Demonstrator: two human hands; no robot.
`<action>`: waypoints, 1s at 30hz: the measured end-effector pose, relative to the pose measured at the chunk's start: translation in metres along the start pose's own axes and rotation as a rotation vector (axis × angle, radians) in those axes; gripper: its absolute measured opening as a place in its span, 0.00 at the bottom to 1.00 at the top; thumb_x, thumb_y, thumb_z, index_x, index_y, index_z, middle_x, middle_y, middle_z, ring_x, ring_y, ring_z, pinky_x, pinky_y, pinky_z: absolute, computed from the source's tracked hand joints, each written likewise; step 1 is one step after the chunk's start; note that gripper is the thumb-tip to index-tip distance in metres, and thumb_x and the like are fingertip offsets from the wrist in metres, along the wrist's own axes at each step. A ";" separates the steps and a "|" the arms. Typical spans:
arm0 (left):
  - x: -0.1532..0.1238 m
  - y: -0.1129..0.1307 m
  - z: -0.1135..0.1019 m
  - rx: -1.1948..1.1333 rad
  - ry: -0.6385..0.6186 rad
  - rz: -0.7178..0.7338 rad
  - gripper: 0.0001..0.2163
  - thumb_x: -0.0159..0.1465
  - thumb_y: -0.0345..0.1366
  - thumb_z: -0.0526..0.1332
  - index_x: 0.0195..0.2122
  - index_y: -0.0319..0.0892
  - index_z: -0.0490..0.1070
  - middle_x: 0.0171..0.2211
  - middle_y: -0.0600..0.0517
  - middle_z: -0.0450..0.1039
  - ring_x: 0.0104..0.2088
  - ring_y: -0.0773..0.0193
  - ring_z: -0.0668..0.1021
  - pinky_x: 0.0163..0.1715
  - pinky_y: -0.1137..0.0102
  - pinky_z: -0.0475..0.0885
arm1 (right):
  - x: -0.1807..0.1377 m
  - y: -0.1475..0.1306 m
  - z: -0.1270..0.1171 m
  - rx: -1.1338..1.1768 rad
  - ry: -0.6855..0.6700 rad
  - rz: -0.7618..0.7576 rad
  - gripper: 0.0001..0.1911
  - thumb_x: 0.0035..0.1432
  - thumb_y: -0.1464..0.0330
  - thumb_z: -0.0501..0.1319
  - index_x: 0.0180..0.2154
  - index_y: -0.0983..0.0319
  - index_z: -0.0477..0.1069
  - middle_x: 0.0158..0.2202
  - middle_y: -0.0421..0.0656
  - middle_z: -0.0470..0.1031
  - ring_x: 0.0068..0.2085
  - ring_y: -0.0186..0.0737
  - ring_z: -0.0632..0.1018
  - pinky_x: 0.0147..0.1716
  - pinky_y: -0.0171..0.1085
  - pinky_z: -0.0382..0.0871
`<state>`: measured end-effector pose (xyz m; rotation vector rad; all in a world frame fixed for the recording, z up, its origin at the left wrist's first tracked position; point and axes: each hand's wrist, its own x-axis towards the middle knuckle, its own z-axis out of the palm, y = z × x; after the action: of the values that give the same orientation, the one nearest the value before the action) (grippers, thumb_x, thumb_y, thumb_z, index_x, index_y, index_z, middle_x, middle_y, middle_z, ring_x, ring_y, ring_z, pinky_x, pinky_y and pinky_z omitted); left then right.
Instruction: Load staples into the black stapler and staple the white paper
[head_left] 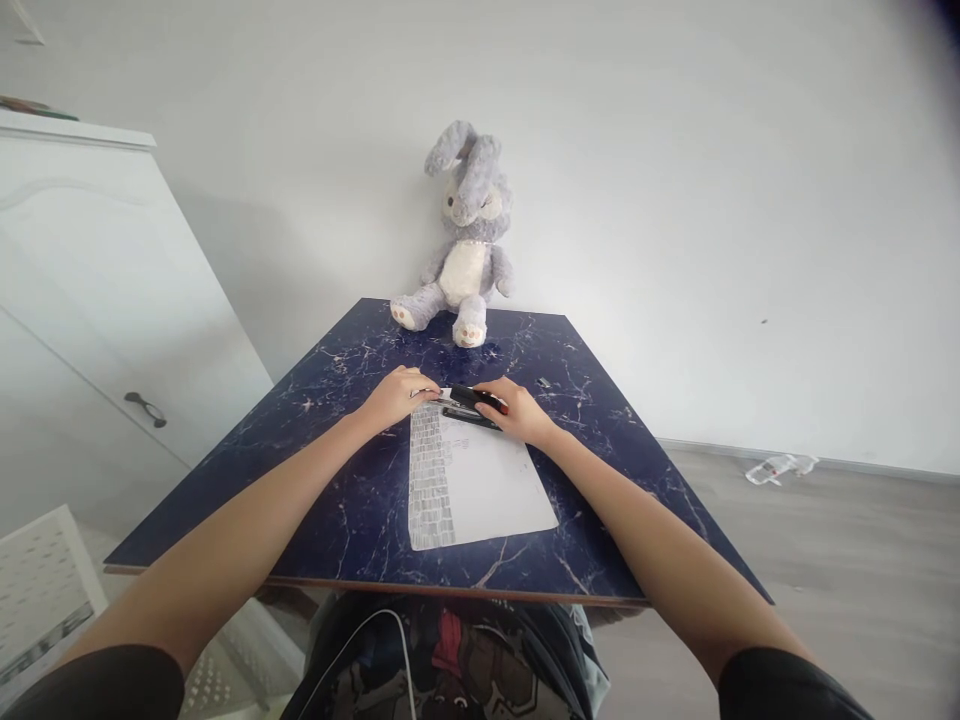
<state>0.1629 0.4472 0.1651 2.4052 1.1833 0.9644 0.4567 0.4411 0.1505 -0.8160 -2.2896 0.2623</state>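
Black stapler [475, 404] lay under the right hand [517, 412], its grip clamped on it; left hand [395, 395] pressed the paper sheet [480, 480], fingers together.

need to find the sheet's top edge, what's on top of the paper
A black stapler lies across its far edge, under the right hand; the left hand rests at the corner. The edge beneath them is hidden.
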 end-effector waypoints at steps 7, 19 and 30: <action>-0.003 0.005 0.000 -0.104 0.036 0.012 0.11 0.66 0.40 0.66 0.49 0.51 0.80 0.41 0.49 0.82 0.44 0.52 0.81 0.55 0.58 0.68 | -0.003 0.005 0.004 -0.014 -0.041 -0.007 0.20 0.69 0.62 0.61 0.59 0.60 0.71 0.51 0.50 0.78 0.49 0.48 0.78 0.52 0.47 0.74; -0.004 0.006 0.002 -0.144 0.090 0.067 0.09 0.68 0.42 0.63 0.42 0.50 0.84 0.41 0.47 0.82 0.41 0.54 0.82 0.47 0.63 0.74 | -0.004 0.004 0.003 -0.036 -0.119 0.011 0.20 0.73 0.63 0.56 0.62 0.62 0.66 0.52 0.53 0.77 0.50 0.50 0.78 0.52 0.48 0.73; -0.003 -0.002 0.004 -0.054 0.002 -0.029 0.11 0.65 0.45 0.66 0.39 0.44 0.82 0.39 0.49 0.82 0.39 0.57 0.80 0.47 0.63 0.72 | -0.003 0.003 0.003 -0.005 -0.156 0.014 0.20 0.73 0.62 0.54 0.63 0.61 0.64 0.54 0.53 0.76 0.49 0.52 0.79 0.51 0.51 0.74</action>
<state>0.1632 0.4459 0.1601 2.3394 1.1748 0.9769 0.4581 0.4415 0.1458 -0.8400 -2.4313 0.3371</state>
